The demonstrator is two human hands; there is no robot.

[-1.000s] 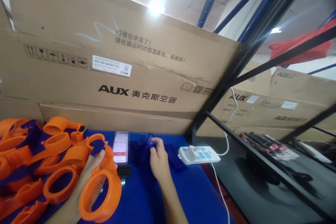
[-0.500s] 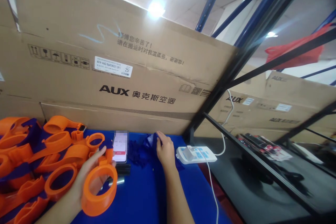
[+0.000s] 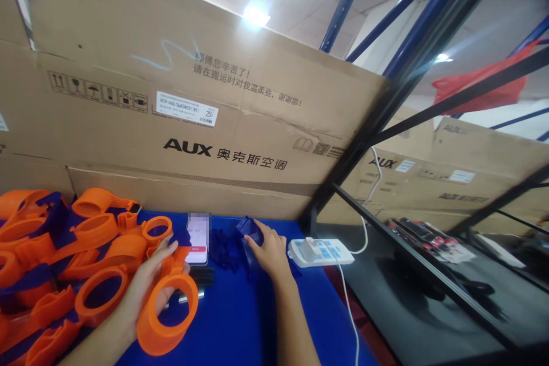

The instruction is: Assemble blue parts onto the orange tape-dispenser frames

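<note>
My left hand (image 3: 150, 280) is closed around an orange plastic tape dispenser (image 3: 143, 329), its large ring hanging below my fingers toward me. A dark blue part (image 3: 183, 236) shows at its upper end, by my fingertips. My right hand (image 3: 270, 249) is at a small heap of dark blue plastic pieces (image 3: 225, 249), thumb and fingers on one dark blue piece (image 3: 251, 230); the grip is partly hidden. Between my hands stands a phone (image 3: 198, 240) with a lit timer screen. Black and silvery small items (image 3: 201, 277) lie just below it.
Many similar orange dispensers (image 3: 100, 297) are piled at the left on the blue table cover (image 3: 227, 326). A white power strip (image 3: 321, 253) with a plugged-in charger and cable lies right of my right hand. A large cardboard box (image 3: 240, 120) rises behind; a dark metal rack post (image 3: 343, 166) stands at right.
My right hand has shifted slightly, its thumb swinging left over a dark blue piece that now shows more clearly. My left hand and the orange dispenser have moved a little to the right.
</note>
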